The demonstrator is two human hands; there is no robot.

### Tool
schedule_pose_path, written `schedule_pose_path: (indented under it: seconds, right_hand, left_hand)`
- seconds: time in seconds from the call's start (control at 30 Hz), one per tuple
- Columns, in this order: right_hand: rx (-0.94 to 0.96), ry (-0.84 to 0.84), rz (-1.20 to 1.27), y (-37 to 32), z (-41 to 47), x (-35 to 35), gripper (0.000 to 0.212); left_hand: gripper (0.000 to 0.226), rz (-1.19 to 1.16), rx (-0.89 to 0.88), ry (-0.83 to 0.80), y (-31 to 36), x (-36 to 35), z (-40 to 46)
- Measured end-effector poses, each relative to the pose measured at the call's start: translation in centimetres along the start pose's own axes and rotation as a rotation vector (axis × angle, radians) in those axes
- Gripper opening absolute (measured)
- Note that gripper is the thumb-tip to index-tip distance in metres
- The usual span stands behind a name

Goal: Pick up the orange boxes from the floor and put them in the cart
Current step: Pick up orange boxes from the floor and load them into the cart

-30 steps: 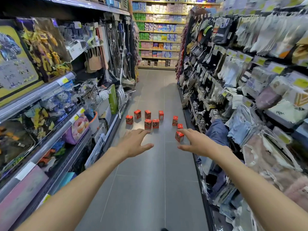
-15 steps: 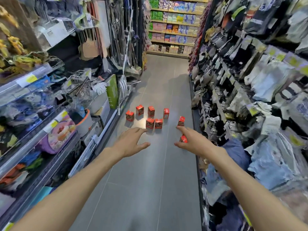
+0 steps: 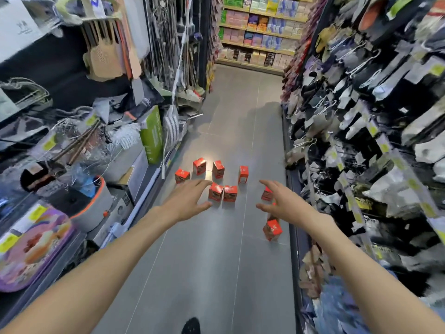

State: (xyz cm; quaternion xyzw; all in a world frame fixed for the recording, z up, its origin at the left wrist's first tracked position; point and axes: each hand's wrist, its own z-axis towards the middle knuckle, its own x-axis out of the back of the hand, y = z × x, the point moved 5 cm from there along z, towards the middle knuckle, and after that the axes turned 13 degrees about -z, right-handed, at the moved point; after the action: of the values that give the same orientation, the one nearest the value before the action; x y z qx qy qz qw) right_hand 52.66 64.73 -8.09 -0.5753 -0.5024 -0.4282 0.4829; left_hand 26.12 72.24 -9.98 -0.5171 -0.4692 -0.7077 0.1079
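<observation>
Several small orange boxes stand on the grey aisle floor (image 3: 216,261). A back row holds a far-left box (image 3: 182,175) and others up to a tall box (image 3: 243,174). Two boxes (image 3: 223,193) stand side by side in front of that row. Nearest to me is a tilted box (image 3: 272,229) by the right shelf base. My left hand (image 3: 186,201) is stretched out with fingers apart, just left of the pair. My right hand (image 3: 283,201) is also spread and holds nothing; it partly covers one box (image 3: 266,194). No cart is in view.
Shelves line both sides of the narrow aisle: brooms, a green box (image 3: 152,133) and a grey tub (image 3: 90,208) on the left, hanging socks and clothes (image 3: 361,116) on the right. A shoe tip (image 3: 191,326) shows at the bottom edge. A stocked shelf closes the aisle's far end.
I have moved forward down the aisle; the boxes are closer and larger. Both hands stay outstretched and empty, now reaching level with the front boxes.
</observation>
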Motion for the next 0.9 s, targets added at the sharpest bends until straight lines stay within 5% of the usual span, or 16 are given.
schedule_pose_path:
  seconds: [0.43, 0.9]
  right_hand:
    - [0.005, -0.035, 0.085, 11.1, 33.2, -2.2, 0.08]
    - [-0.015, -0.232, 0.185, 23.4, 65.1, -18.7, 0.08]
  left_hand:
    - [0.073, -0.017, 0.028, -0.12, -15.0, -3.3, 31.7]
    - [0.081, -0.13, 0.2, -0.211, -36.9, -18.5, 58.9]
